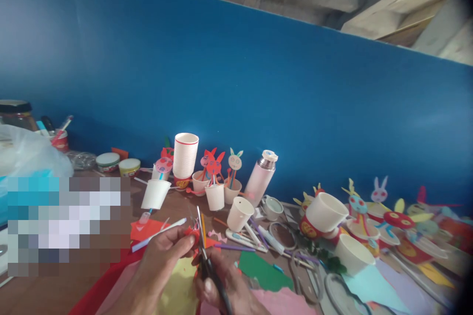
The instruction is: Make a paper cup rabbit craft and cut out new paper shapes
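Observation:
Between the thumb and fingers of my left hand is a small piece of red paper. My right hand is closed around a pair of scissors with black handles, its blades pointing up and away from me. The blades are right beside the red paper; whether they touch it I cannot tell. Under both hands lie a yellow paper sheet and pink paper. A green paper piece is to the right of my right hand.
White paper cups stand beyond my hands, several with paper animal faces on sticks. Behind are a stack of cups and a thermos. Pens, straws and a tape roll lie at right. A blue partition closes the back.

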The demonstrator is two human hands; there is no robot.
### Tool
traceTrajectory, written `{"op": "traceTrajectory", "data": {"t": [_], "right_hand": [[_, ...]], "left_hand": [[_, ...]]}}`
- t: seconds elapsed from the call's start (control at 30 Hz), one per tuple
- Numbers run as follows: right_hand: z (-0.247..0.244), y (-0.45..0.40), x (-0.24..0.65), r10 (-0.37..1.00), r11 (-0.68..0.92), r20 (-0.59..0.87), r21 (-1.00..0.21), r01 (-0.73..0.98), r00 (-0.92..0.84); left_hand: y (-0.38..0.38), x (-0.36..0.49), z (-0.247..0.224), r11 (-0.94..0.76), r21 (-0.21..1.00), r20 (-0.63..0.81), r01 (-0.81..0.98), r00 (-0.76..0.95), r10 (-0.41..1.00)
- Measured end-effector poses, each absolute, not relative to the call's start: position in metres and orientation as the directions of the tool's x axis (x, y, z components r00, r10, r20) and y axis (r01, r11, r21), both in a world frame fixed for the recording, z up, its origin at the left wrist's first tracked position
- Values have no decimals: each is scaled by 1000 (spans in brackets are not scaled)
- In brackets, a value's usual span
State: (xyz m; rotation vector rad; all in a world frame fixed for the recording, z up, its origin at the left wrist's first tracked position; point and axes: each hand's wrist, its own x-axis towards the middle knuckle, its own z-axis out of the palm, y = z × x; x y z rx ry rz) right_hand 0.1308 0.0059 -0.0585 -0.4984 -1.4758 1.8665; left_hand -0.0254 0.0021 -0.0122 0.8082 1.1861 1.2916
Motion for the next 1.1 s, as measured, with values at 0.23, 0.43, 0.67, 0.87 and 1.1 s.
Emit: {"op": "traceTrajectory", "data": {"t": [0.23,0.43,0.67,0.87,1.1], "right_hand": [[-62,7,133,741,-44,116,-975,-219,-662],[-71,9,133,745,30,144,-983,-182,-652],[-74,10,133,742,31,164,-977,-210,-651],[-77,10,131,732,-16,197,-952,-306,-653],[-75,9,130,743,-30,207,-940,-340,-636]], "left_hand": [[0,-24,-13,149,948,-170,-280,-53,984],[-1,-22,-9,158,939,-173,-305,-21,985],[-3,-23,-7,176,923,-191,-343,-12,981],[-1,-23,-7,193,920,-215,-340,-28,976],[0,-26,-12,178,935,-193,-308,-18,981]]}}
